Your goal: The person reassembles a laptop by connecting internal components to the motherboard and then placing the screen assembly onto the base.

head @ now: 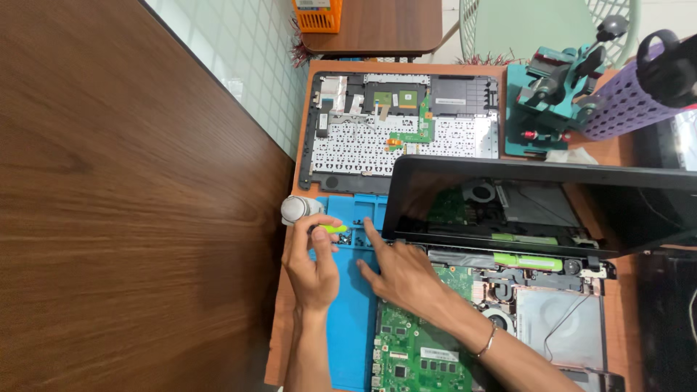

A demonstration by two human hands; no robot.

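My left hand (312, 265) is closed around a small screwdriver (328, 228) with a yellow-green grip and a round grey cap, its tip pointing at some tiny dark screws (345, 237) on a blue work mat (352, 327). My right hand (401, 274), a thin bracelet on its wrist, lies flat on the mat with the forefinger stretched out beside the screws; it holds nothing. Its heel rests over the green motherboard (414, 352) of an opened laptop whose black lid (537, 199) stands raised just to the right.
A detached keyboard cover (406, 134) lies underside up beyond the mat. A teal clamp stand (552, 91), a purple perforated bottle (621, 105) and a white tissue sit at the far right. A large dark wooden panel (131, 218) fills the left; an orange basket (317, 14) rests on another table.
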